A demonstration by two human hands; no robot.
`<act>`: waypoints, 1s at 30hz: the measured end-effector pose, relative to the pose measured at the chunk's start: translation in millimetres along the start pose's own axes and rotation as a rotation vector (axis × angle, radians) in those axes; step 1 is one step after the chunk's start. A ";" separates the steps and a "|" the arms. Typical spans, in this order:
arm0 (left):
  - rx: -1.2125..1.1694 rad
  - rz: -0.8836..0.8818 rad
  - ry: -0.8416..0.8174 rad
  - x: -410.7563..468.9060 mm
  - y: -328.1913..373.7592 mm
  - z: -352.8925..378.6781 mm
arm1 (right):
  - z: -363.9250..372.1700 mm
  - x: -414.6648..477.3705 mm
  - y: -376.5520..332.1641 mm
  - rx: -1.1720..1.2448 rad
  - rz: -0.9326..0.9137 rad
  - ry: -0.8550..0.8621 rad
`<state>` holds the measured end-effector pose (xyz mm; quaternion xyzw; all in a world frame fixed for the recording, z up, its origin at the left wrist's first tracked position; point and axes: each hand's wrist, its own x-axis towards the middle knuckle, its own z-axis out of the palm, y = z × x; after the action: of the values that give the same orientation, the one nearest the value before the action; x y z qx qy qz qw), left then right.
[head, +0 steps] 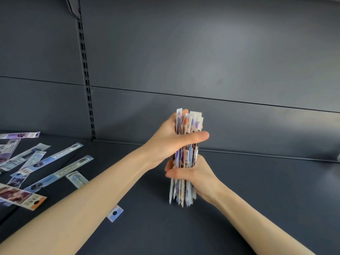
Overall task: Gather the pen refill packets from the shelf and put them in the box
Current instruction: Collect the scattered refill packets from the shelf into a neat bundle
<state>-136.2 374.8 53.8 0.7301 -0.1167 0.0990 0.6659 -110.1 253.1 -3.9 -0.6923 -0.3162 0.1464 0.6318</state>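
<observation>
While loose packets (60,162) litter shelf (257,190) leftward, left hand (165,142) fingers grip upright packet bundle (193,122) high, right hand (195,173) fingers low.

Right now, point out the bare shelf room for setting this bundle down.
Bare: the dark grey metal shelf board right of the upright packet bundle, to the grey back panel. Crowded: the loose flat refill packets scattered at left.

Loose packets (11,153): several cut off by left edge.
Packet (115,213) under left forearm (82,199): only one end shows.
Packet print (73,165): unreadable.
</observation>
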 end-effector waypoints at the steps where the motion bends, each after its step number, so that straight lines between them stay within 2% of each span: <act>1: -0.012 0.004 0.020 3.1 2.4 3.6 | 0.4 -0.9 0.0 -0.006 0.002 0.002; 7: 0.012 0.050 0.057 8.0 5.0 10.5 | 0.1 -1.4 0.4 -0.043 0.054 0.016; 11: -0.068 0.127 0.080 5.5 4.9 11.0 | 2.2 -1.1 2.4 -0.018 0.084 0.038; 14: 0.013 0.163 0.101 4.0 5.1 10.2 | 3.8 -1.5 4.6 -0.012 0.087 0.037; 19: 0.029 0.101 0.037 4.0 10.7 6.8 | 2.9 -3.9 3.9 0.051 0.050 0.046; 23: 0.036 0.118 -0.029 -0.6 13.2 5.5 | 5.6 -5.5 4.6 0.034 0.007 0.036; 30: 0.096 0.157 0.015 -0.9 14.3 8.7 | -0.5 -2.1 3.0 0.095 -0.057 0.045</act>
<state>-141.5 364.9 66.3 0.7491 -0.1637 0.1617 0.6213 -110.7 251.5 -7.1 -0.6553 -0.3144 0.1277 0.6749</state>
